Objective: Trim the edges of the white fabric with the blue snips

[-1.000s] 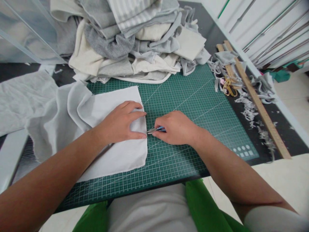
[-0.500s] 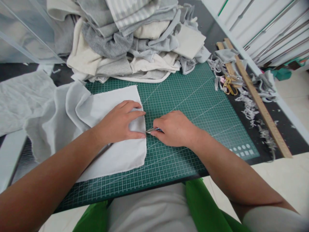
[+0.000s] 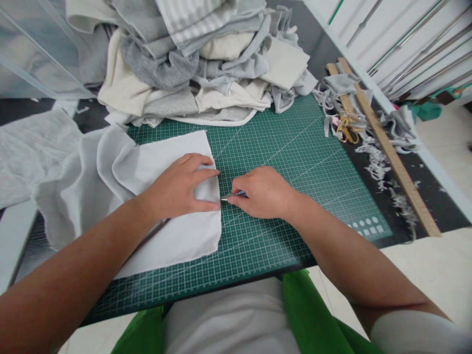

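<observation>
Two hands [image 3: 221, 191], one white cloth [image 3: 173, 196], one cutter [image 3: 230, 195].

Work surface: dark table [image 3: 320, 44] carrying a green gridded cutting mat [image 3: 295, 157]. Heap of grey, cream and striped fabric [image 3: 199, 59] at the mat's far edge. Wooden rulers [image 3: 391, 147] along the right side among fabric scraps [image 3: 379, 162]. Pale floor [image 3: 450, 147] beyond. Metal rods [image 3: 413, 44] lean against a white wall. Lighting even.
</observation>
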`<move>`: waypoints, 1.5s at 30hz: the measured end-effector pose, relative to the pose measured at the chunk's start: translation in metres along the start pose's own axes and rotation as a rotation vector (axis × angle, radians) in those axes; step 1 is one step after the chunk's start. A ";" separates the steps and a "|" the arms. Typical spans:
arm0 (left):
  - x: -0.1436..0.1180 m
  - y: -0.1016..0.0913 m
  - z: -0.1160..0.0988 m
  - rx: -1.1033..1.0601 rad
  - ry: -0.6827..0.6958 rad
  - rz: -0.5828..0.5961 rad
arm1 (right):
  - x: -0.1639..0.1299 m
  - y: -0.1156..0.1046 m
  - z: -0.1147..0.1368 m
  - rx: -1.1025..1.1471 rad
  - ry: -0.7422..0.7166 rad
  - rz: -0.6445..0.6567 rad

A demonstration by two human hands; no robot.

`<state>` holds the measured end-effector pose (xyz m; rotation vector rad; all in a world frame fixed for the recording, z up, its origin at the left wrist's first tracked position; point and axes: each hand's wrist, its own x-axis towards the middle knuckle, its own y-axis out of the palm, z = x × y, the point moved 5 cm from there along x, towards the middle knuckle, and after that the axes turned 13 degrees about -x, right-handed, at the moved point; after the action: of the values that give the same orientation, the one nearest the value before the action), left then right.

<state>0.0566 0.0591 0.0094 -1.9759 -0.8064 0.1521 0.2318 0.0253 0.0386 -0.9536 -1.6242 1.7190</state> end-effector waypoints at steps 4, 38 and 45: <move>0.000 0.001 0.001 0.012 0.001 0.011 | 0.000 -0.002 -0.011 0.129 0.061 -0.048; -0.030 -0.003 -0.032 0.076 -0.110 0.195 | -0.003 -0.003 -0.014 0.152 0.003 -0.036; -0.033 0.009 -0.021 0.098 -0.070 0.106 | 0.001 0.000 -0.024 0.194 0.120 -0.102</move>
<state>0.0441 0.0206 0.0063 -1.9297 -0.7257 0.3186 0.2514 0.0398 0.0382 -0.8477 -1.3779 1.6816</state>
